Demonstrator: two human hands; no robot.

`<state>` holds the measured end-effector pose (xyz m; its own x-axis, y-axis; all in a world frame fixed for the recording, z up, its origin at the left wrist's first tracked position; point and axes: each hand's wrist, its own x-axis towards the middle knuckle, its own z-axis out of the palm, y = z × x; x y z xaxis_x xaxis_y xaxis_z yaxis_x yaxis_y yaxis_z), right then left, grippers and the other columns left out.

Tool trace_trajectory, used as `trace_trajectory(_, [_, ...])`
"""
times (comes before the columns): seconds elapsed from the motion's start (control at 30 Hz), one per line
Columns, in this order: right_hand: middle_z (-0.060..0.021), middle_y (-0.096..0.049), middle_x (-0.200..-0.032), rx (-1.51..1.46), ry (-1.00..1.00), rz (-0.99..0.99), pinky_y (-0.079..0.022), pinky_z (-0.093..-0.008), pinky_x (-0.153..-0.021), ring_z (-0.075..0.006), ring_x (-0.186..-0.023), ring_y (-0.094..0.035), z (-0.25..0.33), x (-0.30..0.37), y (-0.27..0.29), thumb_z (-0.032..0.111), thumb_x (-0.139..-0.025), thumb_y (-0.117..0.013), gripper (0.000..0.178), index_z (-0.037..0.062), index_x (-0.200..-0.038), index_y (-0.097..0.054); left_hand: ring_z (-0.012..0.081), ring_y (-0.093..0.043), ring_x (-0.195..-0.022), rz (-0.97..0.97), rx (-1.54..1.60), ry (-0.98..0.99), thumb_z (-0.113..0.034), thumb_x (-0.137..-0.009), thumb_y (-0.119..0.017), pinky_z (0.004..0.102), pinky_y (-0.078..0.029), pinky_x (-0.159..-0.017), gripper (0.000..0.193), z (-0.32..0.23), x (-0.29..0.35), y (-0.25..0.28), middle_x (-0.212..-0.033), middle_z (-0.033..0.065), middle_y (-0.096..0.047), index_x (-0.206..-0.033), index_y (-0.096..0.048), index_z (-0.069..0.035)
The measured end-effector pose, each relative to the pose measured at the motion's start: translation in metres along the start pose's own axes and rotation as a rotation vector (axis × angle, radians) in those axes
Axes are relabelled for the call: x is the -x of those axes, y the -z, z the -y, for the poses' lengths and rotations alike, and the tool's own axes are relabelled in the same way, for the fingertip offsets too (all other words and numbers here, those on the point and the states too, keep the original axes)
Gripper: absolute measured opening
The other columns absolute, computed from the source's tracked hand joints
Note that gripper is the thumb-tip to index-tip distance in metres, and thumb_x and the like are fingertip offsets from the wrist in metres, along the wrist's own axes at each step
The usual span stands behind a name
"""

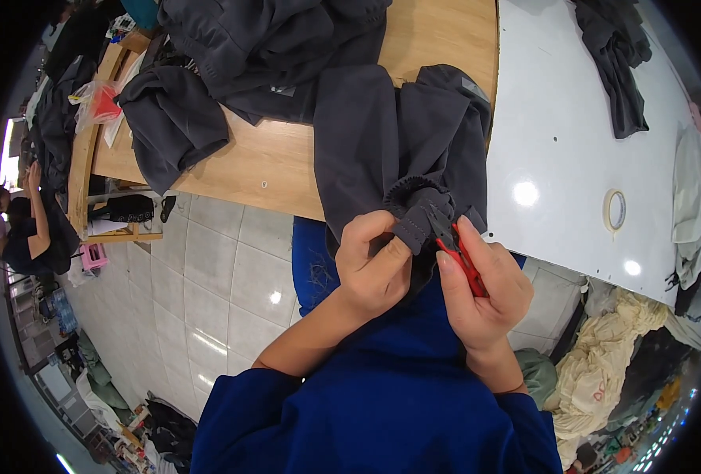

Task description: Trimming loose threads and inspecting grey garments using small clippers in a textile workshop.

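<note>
A dark grey garment (358,134) lies over the table's near edge, its gathered elastic band (418,189) bunched up towards me. My left hand (374,265) pinches the edge of that band between thumb and fingers. In my right hand (489,296) is a pair of red-handled thread snips (471,272), gripped between thumb and fingers. Their dark blades touch or nearly touch the cloth beside my left fingertips; whether they are closed on a thread is too small to tell.
More dark garments are heaped (271,39) on the wooden table (248,166), with one folded piece (173,118) at the left. A white table (556,174) on the right bears a tape roll (615,209) and a dark garment (615,63). Cream cloth (603,371) is piled below. Another person (30,229) sits far left.
</note>
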<state>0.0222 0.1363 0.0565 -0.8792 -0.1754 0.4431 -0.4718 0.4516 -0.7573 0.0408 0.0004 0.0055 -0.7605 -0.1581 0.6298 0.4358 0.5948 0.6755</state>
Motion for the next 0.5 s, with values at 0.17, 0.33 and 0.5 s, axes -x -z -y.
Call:
trace_trajectory(0.17, [-0.0071, -0.061, -0.066, 0.027, 0.014, -0.014, -0.041, -0.0219, -0.046, -0.0143, -0.049, -0.052, -0.0001, 0.0007, -0.0001, 0.001, -0.067, -0.072, 0.035, -0.0025, -0.102, -0.065, 0.0226, -0.052, -0.075, -0.010, -0.001, -0.002, 0.012, -0.062, -0.064, 0.0269, -0.042, -0.061, 0.031, -0.0002, -0.0006, 0.0008, -0.092, 0.0114, -0.054, -0.091, -0.066, 0.001])
trace_trajectory(0.33, [-0.0063, -0.060, -0.065, 0.042, 0.047, -0.023, -0.040, -0.0225, -0.045, -0.0145, -0.049, -0.051, -0.0015, 0.0009, -0.0009, 0.000, -0.066, -0.073, 0.035, -0.0017, -0.100, -0.066, 0.0225, -0.052, -0.075, -0.007, 0.000, 0.005, 0.012, -0.063, -0.064, 0.0270, -0.042, -0.061, 0.031, -0.0008, -0.0008, 0.0014, -0.093, 0.0115, -0.054, -0.092, -0.066, 0.001])
trace_trajectory(0.5, [-0.0067, -0.060, -0.064, 0.031, 0.069, -0.037, -0.039, -0.0222, -0.045, -0.0140, -0.049, -0.051, -0.0018, 0.0014, -0.0017, -0.001, -0.066, -0.073, 0.035, -0.0014, -0.100, -0.066, 0.0226, -0.052, -0.076, 0.002, 0.001, 0.004, 0.012, -0.063, -0.064, 0.0270, -0.042, -0.061, 0.031, -0.0016, -0.0022, 0.0029, -0.093, 0.0114, -0.053, -0.092, -0.066, 0.001])
